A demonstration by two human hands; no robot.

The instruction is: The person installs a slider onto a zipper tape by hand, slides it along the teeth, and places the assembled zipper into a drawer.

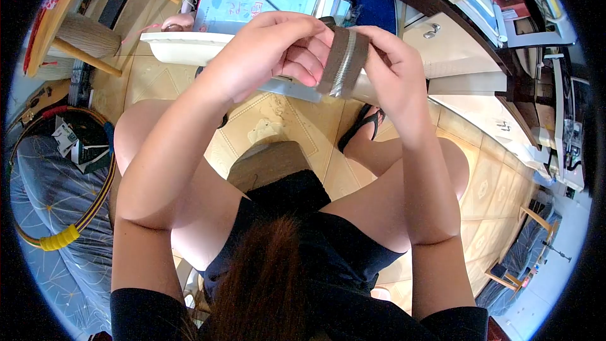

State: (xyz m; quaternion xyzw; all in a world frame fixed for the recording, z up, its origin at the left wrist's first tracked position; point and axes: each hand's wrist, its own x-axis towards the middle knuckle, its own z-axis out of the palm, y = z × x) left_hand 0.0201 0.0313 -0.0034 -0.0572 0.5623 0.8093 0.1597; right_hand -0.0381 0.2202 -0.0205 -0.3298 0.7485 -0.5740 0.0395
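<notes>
In front of me, above the floor, a brown band with a silvery strip along its middle (344,60) hangs between my hands; it looks like a zipper. My left hand (284,50) pinches its upper left edge with thumb and index finger, the other fingers curled below. My right hand (392,66) grips its upper right edge, fingertips partly hidden behind it. A small dark piece (327,21) shows at the top of the band, by my left fingertips. The band's lower end is blurred.
A blue printed sheet (246,6) lies on the white table (183,50) ahead. White cabinets (454,44) stand to the right. A hoop with yellow wrapping (60,238) leans on dark bedding at left. A wooden stool (88,25) stands at upper left.
</notes>
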